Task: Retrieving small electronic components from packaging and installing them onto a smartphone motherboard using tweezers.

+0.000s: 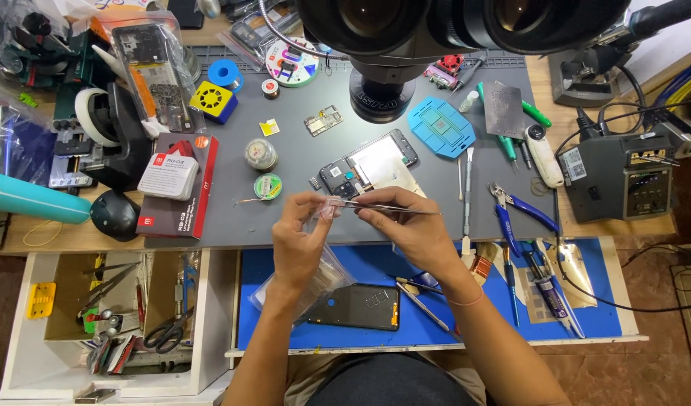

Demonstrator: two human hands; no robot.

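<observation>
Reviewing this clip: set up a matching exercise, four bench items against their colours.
Items:
1. tweezers in the right hand
2. phone back cover
3. cutters' handles
4. small bag in the left hand

Colours:
A. black
B. clear
C. silver
D. blue

Pairs: 1-C, 2-A, 3-D, 4-B

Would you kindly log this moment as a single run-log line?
left hand: holds clear plastic bag | right hand: holds tweezers at bag top | opened phone: on grey mat
</observation>
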